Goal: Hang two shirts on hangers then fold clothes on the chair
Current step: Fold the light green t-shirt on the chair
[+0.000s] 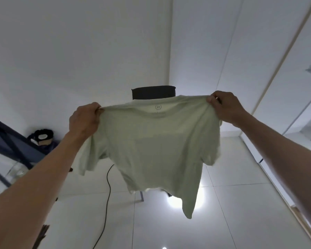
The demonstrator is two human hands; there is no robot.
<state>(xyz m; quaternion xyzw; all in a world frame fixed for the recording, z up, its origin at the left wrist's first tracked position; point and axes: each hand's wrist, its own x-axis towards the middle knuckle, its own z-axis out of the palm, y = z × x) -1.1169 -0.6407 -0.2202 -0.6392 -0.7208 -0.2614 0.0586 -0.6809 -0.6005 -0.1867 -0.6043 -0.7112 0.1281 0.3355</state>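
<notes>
A pale green T-shirt (156, 144) hangs spread out in the air in front of me, collar label facing me. My left hand (84, 119) grips its left shoulder and my right hand (224, 106) pinches its right shoulder, both arms stretched forward. Behind the shirt stands a chair; its dark backrest (153, 92) shows above the collar and one leg (141, 194) below the hem. The chair seat is hidden by the shirt. No hanger is visible.
A black cable (107, 194) runs across the glossy white tiled floor (241, 212). A dark blue metal frame (11, 139) stands at the left, with a dark bag (43, 137) beside the wall. White wall panels and a sliding door line the right side.
</notes>
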